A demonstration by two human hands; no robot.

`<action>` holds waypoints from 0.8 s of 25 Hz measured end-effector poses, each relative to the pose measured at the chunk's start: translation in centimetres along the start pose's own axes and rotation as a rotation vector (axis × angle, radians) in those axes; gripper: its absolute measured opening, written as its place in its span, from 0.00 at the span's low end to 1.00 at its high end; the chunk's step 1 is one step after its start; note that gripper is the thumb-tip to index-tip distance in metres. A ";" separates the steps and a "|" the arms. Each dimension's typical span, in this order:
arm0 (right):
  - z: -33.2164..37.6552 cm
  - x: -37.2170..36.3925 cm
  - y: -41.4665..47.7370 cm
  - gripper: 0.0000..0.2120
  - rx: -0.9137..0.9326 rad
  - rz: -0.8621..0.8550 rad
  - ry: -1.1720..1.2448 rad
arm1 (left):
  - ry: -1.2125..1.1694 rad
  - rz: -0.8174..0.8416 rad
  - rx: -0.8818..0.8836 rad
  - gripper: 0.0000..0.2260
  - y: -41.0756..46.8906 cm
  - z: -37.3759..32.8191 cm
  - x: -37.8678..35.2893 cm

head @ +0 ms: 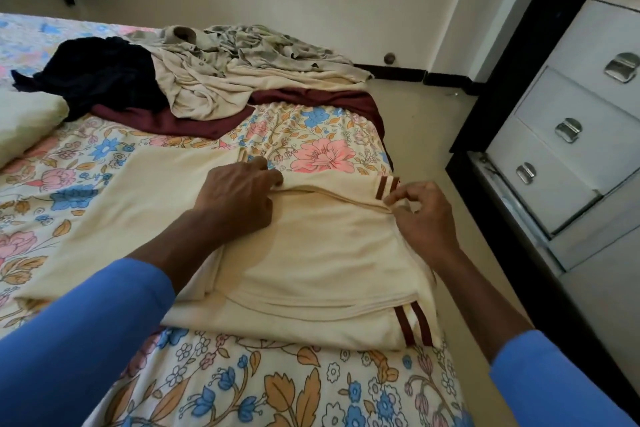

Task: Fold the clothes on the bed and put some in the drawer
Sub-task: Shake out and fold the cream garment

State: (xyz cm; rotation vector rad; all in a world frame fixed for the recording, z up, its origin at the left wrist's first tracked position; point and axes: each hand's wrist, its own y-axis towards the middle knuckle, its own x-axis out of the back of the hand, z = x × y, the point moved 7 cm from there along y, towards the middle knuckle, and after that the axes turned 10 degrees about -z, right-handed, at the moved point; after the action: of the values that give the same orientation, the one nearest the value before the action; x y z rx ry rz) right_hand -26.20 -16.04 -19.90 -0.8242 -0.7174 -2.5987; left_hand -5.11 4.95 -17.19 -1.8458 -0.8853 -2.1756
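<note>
A cream shirt (311,253) with maroon-striped sleeve cuffs lies partly folded on the floral bed sheet (277,385). My left hand (239,198) grips the folded top edge of the shirt near its middle, fingers curled over the fabric. At the shirt's right corner, beside a striped cuff (386,185), my right hand (422,215) pinches the edge between thumb and fingertips. A white drawer unit (568,156) with metal handles stands to the right of the bed; its lowest drawer (540,194) is pulled slightly out.
A heap of unfolded clothes lies at the far side of the bed: a dark navy garment (100,73), beige shirts (221,80) and a maroon cloth (311,100). A pale pillow (27,121) sits at the left. A strip of floor (433,135) separates bed and drawers.
</note>
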 end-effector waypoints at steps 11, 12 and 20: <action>-1.3 0.0 3.6 0.15 -0.223 -0.195 -0.220 | -0.213 0.178 -0.028 0.32 -2.8 -9.9 -3.8; 0.7 0.0 3.3 0.18 -0.017 -0.218 -0.233 | -0.203 0.172 -0.036 0.32 -2.7 -9.5 -3.6; 2.3 0.0 -1.8 0.30 0.147 0.251 -0.421 | -0.343 0.083 0.096 0.35 -6.4 -5.5 0.8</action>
State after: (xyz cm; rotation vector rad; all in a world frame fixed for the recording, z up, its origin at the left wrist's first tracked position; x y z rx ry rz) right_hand -25.92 -13.31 -18.95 -1.3378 -0.8411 -2.1436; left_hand -12.98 7.47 -18.96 -2.2009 -0.9328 -1.7648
